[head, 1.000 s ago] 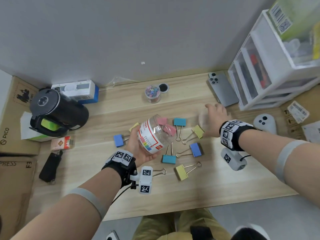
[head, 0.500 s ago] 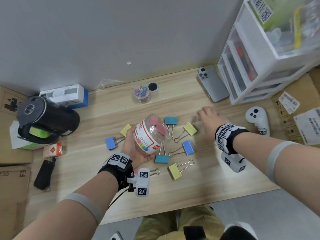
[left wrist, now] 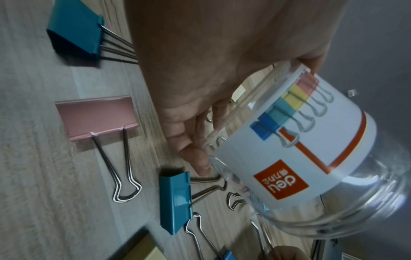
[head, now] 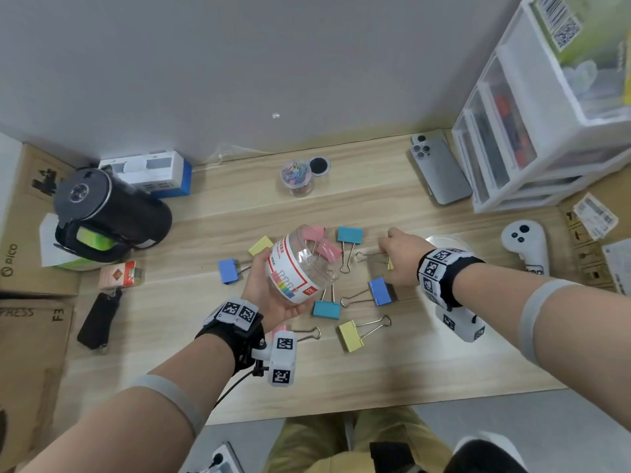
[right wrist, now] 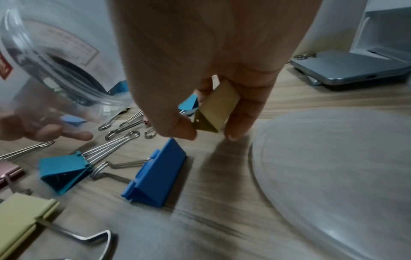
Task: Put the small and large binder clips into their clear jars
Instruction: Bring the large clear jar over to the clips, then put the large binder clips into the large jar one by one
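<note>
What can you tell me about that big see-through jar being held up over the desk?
The large clear jar looks like transparent plastic, with a white paper label printed with a red line, a red logo square and a rainbow row of binder clips. It has no lid on. The left hand grips it around its base, tilted with its threaded mouth toward the right hand, above the clips on the wooden desk. Pink clips already lie inside.

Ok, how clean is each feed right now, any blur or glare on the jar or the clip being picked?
Head view: sharp, evenly lit, edges bent by the wide lens; large jar glints lightly. Left wrist view: jar label crisp, glare on the clear neck, table streaked under the left hand. Right wrist view: right hand pinches a shaded yellow clip; foreground motion-blurred, jar and lid soft.
</note>
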Tool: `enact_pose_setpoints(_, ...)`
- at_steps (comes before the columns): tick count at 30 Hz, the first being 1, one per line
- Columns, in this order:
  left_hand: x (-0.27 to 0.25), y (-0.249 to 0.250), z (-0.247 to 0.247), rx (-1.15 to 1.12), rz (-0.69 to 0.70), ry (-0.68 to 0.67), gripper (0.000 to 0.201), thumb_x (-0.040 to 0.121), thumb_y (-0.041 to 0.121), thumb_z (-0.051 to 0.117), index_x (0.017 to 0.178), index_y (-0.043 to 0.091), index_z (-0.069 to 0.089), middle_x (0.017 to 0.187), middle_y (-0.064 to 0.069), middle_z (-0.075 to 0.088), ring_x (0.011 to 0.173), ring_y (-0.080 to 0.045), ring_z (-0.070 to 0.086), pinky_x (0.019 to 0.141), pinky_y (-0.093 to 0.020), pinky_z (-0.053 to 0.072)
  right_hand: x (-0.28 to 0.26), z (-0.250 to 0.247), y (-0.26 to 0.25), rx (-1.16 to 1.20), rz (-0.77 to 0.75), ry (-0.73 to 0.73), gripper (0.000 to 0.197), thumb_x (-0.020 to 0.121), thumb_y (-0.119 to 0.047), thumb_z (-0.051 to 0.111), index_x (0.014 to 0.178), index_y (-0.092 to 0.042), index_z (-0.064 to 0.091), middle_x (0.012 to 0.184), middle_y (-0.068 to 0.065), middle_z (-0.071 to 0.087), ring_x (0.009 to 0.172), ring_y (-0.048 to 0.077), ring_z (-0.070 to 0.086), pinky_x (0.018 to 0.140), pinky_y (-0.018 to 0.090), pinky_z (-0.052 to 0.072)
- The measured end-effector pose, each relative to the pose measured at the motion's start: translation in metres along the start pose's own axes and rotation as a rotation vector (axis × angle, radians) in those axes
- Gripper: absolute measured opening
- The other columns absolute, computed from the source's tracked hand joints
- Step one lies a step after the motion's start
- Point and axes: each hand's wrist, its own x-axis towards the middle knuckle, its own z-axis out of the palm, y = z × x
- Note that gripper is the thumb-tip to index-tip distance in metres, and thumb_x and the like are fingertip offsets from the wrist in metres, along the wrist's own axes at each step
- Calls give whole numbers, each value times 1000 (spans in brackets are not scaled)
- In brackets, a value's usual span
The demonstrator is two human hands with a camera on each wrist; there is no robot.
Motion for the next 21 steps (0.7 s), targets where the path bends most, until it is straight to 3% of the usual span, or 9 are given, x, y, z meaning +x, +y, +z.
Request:
enact_pose_setpoints(2, 0, 0, 0, -22, 17, -7, 73, 88, 70, 43, 117, 9, 69, 111, -24, 70, 100, -41, 65, 88, -42, 50, -3, 1, 1, 61, -63, -34, 39, 69, -31, 73, 98, -19, 50, 101, -2, 47, 81, 23, 53, 66, 31, 43)
enact_pose_setpoints(4, 2, 0, 0, -45, 36, -12, 67, 88, 66, 46, 114, 9, 71, 111, -24, 70, 102, -41, 63, 106, -49, 43, -7, 3, -2, 96, -106, -118, 50, 66, -31, 78, 106, -18, 51, 104, -3, 52, 89, 22, 55, 72, 31, 46)
enact_pose_setpoints(7, 0, 3, 3, -67, 52, -22, 59, 90, 61, 47, 108, 12, 75, 116, -22, 70, 110, -42, 60, 114, -56, 35, -7, 12, -7, -9, -137, -207, 69, 63, -41, 82, 119, -20, 48, 110, -2, 56, 98, 22, 58, 83, 35, 50)
enact_pose_setpoints(10, -2, 5, 4, -52, 65, -11, 61, 91, 60, 46, 119, 13, 71, 123, -20, 70, 110, -41, 62, 105, -53, 46, -6, 21, -10, -92, -137, -194, 61, 68, -39, 77, 119, -24, 48, 110, -1, 57, 98, 23, 59, 82, 35, 51)
enact_pose_setpoints(13, -3, 5, 1, -54, 83, 28, 60, 92, 59, 47, 123, 13, 70, 116, -19, 74, 104, -38, 67, 79, -45, 60, -7, 21, -9, -50, -101, -112, 49, 71, -35, 73, 116, -27, 54, 108, -2, 59, 98, 22, 59, 81, 32, 49)
enact_pose_setpoints(17, -3, 9, -5, -54, 107, 97, 54, 92, 57, 50, 120, 16, 70, 119, -18, 73, 109, -39, 67, 83, -48, 58, -10, 0, 2, 223, -43, 8, 49, 67, -41, 78, 111, -27, 61, 99, -5, 60, 96, 22, 61, 81, 33, 50)
enact_pose_setpoints(19, -2, 12, -6, -47, 108, 132, 52, 91, 54, 51, 120, 16, 71, 119, -17, 74, 109, -38, 67, 76, -46, 59, -12, -14, 5, 380, -27, 97, 50, 63, -43, 79, 108, -27, 64, 99, -6, 62, 95, 21, 63, 85, 36, 52)
enact_pose_setpoints(21, -3, 15, -4, -24, 104, 151, 52, 90, 53, 52, 119, 15, 71, 115, -15, 75, 102, -36, 69, 69, -42, 61, -12, -25, -1, 490, -36, 186, 56, 58, -56, 73, 107, -31, 63, 101, -7, 64, 95, 17, 62, 89, 38, 52)
